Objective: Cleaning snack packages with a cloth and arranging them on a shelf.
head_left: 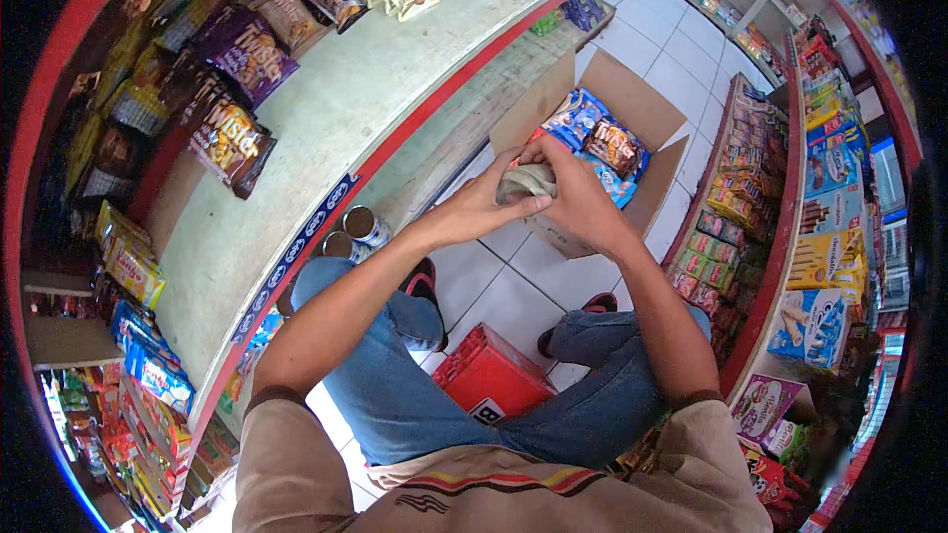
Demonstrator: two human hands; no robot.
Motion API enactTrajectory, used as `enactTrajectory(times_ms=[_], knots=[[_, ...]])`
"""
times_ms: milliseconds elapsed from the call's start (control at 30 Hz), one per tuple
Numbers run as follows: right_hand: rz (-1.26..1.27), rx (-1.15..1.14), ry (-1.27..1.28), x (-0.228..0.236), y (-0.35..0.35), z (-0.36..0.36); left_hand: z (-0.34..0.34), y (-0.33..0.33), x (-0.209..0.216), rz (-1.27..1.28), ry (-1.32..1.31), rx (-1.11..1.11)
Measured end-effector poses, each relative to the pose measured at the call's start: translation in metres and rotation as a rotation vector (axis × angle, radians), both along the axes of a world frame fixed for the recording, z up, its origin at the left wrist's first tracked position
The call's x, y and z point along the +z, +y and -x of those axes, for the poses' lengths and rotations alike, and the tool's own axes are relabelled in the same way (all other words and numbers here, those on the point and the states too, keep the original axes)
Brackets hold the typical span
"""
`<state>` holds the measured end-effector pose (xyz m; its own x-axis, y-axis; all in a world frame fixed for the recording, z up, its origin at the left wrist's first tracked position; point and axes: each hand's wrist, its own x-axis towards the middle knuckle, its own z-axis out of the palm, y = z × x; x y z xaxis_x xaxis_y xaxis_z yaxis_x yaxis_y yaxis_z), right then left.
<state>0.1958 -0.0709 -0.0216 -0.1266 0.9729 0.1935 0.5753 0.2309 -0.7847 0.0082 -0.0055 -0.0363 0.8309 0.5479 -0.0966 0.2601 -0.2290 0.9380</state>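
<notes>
We hold a pale item (527, 181) between left hand (481, 202) and right hand (578, 194).
Snack packets (614, 146) lie in an open carton (640, 96).

Legible lettering — on purple snack bag (247, 54), blue shelf-edge strip (295, 252), red box (494, 375).

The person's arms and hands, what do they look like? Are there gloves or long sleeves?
No gloves: the left hand and right hand are bare. No watch shows on either wrist. The forearms are bare too, below short tan sleeves with dark brown edges.
</notes>
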Motion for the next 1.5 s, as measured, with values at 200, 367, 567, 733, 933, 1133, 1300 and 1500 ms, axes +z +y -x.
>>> enactTrajectory(times_ms=[200, 367, 567, 733, 933, 1133, 1300, 1500], knots=[[0.205, 0.169, -0.271, 0.000, -0.005, -0.057, -0.039, 0.019, -0.026, -0.031, 0.001, -0.123], [0.277, 0.060, -0.547, -0.026, -0.004, -0.070, -0.105, 0.057, -0.066, 0.179, 0.085, -0.167], [0.352, 0.156, -0.720, -0.059, -0.020, -0.047, -0.216, 0.096, -0.145, -0.280, 0.040, -0.162], [0.520, 0.212, -0.707, -0.065, -0.011, -0.008, -0.284, 0.104, -0.191, -0.767, 0.204, 0.119], [0.622, 0.232, -0.720, -0.045, -0.007, -0.001, -0.305, 0.121, -0.225, -0.710, 0.318, 0.275], [0.599, 0.183, -0.745, -0.058, -0.001, -0.011, -0.307, 0.124, -0.225, -0.345, 0.295, 0.182], [0.381, 0.204, -0.672, -0.048, -0.007, -0.040, -0.272, 0.127, -0.201, -0.136, -0.051, 0.218], [0.479, 0.064, -0.622, -0.032, 0.002, -0.116, -0.157, 0.119, -0.055, 0.187, -0.165, 0.353]])
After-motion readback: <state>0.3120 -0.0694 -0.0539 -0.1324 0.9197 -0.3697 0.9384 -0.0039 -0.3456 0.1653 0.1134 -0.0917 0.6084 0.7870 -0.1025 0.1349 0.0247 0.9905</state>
